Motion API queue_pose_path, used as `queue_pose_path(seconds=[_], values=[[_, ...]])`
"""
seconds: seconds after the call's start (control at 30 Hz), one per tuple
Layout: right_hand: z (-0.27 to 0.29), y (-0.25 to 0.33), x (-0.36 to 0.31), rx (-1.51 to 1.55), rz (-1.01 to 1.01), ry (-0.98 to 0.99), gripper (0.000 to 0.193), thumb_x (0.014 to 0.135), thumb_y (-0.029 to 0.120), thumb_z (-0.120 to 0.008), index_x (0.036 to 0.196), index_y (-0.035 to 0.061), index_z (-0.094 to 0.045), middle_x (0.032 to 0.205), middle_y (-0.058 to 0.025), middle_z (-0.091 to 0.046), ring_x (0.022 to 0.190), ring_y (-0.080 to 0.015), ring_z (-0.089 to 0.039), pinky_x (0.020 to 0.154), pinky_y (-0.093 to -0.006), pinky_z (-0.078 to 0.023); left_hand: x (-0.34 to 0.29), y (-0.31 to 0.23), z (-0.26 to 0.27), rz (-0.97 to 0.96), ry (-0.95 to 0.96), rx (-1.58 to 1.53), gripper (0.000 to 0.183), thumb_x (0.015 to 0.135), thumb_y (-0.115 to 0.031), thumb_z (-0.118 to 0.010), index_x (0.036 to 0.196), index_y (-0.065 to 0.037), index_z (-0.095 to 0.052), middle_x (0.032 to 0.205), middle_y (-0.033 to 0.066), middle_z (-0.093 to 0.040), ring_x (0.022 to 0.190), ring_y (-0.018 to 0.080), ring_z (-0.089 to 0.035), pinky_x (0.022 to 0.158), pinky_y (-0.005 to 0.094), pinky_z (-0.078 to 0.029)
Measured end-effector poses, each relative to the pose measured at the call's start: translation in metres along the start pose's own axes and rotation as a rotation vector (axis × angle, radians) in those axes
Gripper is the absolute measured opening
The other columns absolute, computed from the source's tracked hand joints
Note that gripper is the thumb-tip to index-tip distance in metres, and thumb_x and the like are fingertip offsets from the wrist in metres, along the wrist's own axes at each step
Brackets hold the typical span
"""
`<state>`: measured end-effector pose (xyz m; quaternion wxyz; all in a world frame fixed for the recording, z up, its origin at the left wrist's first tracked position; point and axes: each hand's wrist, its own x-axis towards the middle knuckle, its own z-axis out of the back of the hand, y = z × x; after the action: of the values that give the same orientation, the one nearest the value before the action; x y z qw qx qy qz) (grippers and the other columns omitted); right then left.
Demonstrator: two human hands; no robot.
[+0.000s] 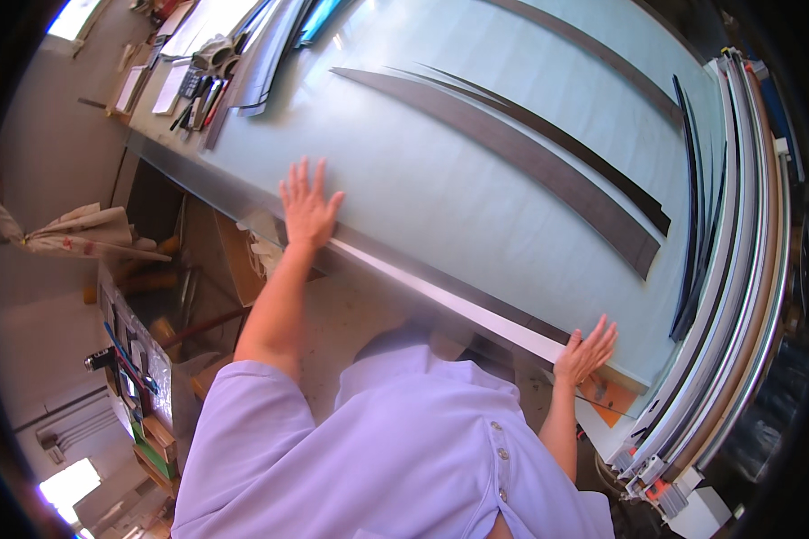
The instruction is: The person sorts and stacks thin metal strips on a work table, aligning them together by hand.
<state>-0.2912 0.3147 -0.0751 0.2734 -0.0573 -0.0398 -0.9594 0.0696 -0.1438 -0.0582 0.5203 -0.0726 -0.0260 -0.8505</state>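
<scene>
My left hand point(307, 208) lies palm down at the near edge of a pale glass-like tabletop point(377, 153), fingers spread and nothing gripped. Its palm covers part of a long dark strip point(440, 286) that runs along this edge. A white band point(449, 307) borders the strip on the side toward me; whether it is the same piece I cannot tell. At the strip's right end rests my right hand point(587, 353), fingers stretched out and slightly apart. Farther in lie a broad brown-grey strip point(512, 146) and a narrower black strip point(593, 171), both pointed at their left ends.
Another dark strip point(593, 52) crosses the far side. Narrow dark strips point(688, 216) lie along the right end, beside long rolls and rails point(737, 269). At the far left are pens point(207, 103), a calculator point(191, 83), papers and stacked lengths point(274, 58). A cluttered shelf point(139, 368) stands lower left.
</scene>
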Motion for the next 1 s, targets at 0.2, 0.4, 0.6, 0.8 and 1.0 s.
queue_pose_path(seconds=[0.2,0.4,0.6,0.8,1.0], values=[[-0.002,-0.015,0.007,0.040,0.022,-0.019,0.069,0.094,0.030,-0.059,0.155,0.0073,-0.036,0.160,-0.0217,-0.032,0.147,-0.0425,-0.028,0.118,-0.0559,-0.021,0.012,0.006,-0.012,-0.033,0.046,0.072,0.074,0.099,-0.052,-0.049,0.162,-0.021,-0.025,0.165,0.0136,-0.025,0.153,0.0344,-0.020,0.122,0.0552,-0.012],[-0.015,-0.030,0.011,0.133,-0.024,-0.052,0.079,0.083,0.030,-0.070,0.153,0.0084,-0.040,0.157,-0.0223,-0.035,0.147,-0.0404,-0.029,0.120,-0.0574,-0.020,0.010,0.004,-0.014,-0.122,-0.136,-0.159,0.052,0.102,-0.036,-0.049,0.148,-0.012,-0.050,0.152,0.0184,-0.046,0.141,0.0363,-0.040,0.116,0.0498,-0.029],[0.008,-0.081,0.009,1.113,-0.570,-0.196,0.047,0.110,0.031,-0.038,0.146,0.0015,-0.044,0.142,-0.0214,-0.053,0.127,-0.0322,-0.055,0.110,-0.0432,-0.041,0.013,0.029,-0.015,-0.234,-0.267,-0.275,0.046,0.103,-0.038,-0.048,0.135,-0.008,-0.062,0.136,0.0172,-0.061,0.127,0.0368,-0.054,0.110,0.0475,-0.037],[0.028,-0.076,-0.024,1.162,-0.862,0.049,0.040,0.108,0.020,-0.045,0.139,-0.0052,-0.049,0.122,-0.0203,-0.065,0.107,-0.0260,-0.065,0.096,-0.0366,-0.052,-0.037,-0.078,0.040,-0.560,0.082,-0.372,0.064,0.090,-0.031,-0.068,0.146,-0.005,-0.050,0.149,0.0166,-0.051,0.140,0.0348,-0.043,0.115,0.0483,-0.030],[0.022,-0.081,-0.031,0.968,-0.641,0.187,0.056,0.097,0.019,-0.066,0.144,-0.0032,-0.045,0.132,-0.0211,-0.060,0.113,-0.0255,-0.063,0.095,-0.0360,-0.051,-0.069,-0.132,0.056,-0.691,0.274,-0.371,0.087,0.073,-0.042,-0.082,0.144,-0.004,-0.050,0.144,0.0166,-0.052,0.131,0.0405,-0.046,0.111,0.0509,-0.034]])
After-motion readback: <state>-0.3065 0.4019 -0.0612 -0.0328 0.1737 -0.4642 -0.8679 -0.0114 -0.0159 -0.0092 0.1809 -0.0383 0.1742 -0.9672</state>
